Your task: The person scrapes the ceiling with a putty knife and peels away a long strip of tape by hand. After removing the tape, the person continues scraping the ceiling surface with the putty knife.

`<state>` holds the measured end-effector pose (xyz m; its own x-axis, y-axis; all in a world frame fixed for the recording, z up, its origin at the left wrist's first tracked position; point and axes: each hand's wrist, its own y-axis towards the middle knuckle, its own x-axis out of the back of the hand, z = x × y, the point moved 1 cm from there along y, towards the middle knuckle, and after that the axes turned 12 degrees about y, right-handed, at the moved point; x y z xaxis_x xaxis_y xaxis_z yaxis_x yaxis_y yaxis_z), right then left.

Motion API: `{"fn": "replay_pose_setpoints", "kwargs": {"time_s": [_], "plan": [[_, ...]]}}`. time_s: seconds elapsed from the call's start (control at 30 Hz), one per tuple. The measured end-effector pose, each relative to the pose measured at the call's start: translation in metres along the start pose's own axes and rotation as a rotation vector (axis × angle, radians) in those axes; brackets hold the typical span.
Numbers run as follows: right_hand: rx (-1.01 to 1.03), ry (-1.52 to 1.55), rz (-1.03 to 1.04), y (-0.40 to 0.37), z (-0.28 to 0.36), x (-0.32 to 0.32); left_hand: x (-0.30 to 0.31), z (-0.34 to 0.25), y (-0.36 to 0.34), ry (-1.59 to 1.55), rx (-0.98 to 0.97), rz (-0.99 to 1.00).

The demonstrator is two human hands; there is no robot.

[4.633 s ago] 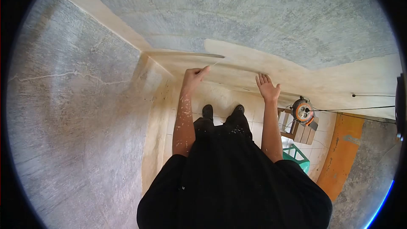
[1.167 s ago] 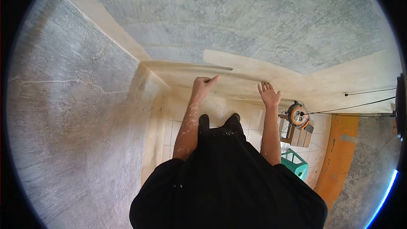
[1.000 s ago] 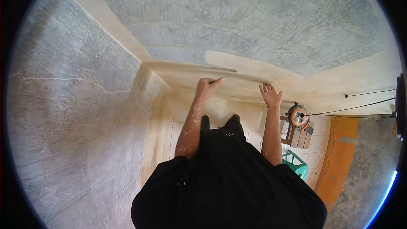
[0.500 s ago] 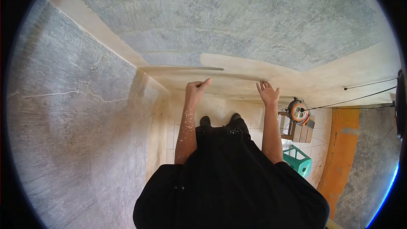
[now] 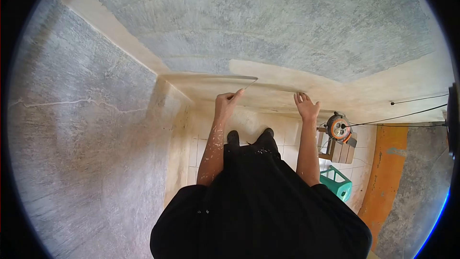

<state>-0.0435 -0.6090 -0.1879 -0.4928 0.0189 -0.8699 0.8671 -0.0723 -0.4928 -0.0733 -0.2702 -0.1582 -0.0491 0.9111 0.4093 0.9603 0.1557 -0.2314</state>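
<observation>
My left hand (image 5: 227,103) is pinched close to the wall (image 5: 273,77), left of centre. A thin pale line (image 5: 251,83) runs from its fingertips up to the end of a dark, narrow streak along the wall; what the fingers hold is too thin to make out. Fingers apart, my right hand (image 5: 307,107) is raised with its fingertips at the wall's lower part, and nothing shows in it. Pale flecks dot my left forearm. A smooth beige patch borders the rough grey surface above both hands.
An orange-and-black cable reel (image 5: 338,127) rests by a small wooden stool (image 5: 341,151) at right. Below it is a green plastic stool (image 5: 339,183). Black cables (image 5: 407,115) stretch to the right edge. A cracked grey wall (image 5: 91,153) meets the front wall at left.
The thin pale line at my left fingertips now shows. Both hands appear slightly farther right, as the whole view has shifted a little. My right hand stays spread.
</observation>
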Motion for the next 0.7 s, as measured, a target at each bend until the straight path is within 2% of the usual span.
{"fn": "replay_pose_setpoints", "kwargs": {"time_s": [0.13, 0.27, 0.33, 0.37, 0.47, 0.7], "plan": [[0.015, -0.046, 0.003, -0.002, 0.0, 0.008, -0.02, -0.007, -0.001, 0.06, -0.035, 0.019], [-0.017, 0.039, -0.005, -0.001, 0.004, 0.003, -0.006, -0.002, 0.003, 0.05, -0.01, -0.03], [0.025, -0.039, 0.009, 0.0, 0.0, 0.005, -0.015, -0.009, -0.002, 0.09, -0.013, -0.025], [0.041, -0.082, 0.012, 0.0, -0.003, 0.007, -0.02, -0.011, -0.006, 0.008, 0.011, -0.039], [-0.014, -0.055, 0.024, -0.002, 0.002, 0.003, -0.01, -0.006, -0.008, 0.035, 0.009, -0.067], [0.0, -0.076, 0.0, -0.003, 0.001, 0.011, -0.008, -0.014, -0.017, 0.032, 0.027, -0.029]]}}
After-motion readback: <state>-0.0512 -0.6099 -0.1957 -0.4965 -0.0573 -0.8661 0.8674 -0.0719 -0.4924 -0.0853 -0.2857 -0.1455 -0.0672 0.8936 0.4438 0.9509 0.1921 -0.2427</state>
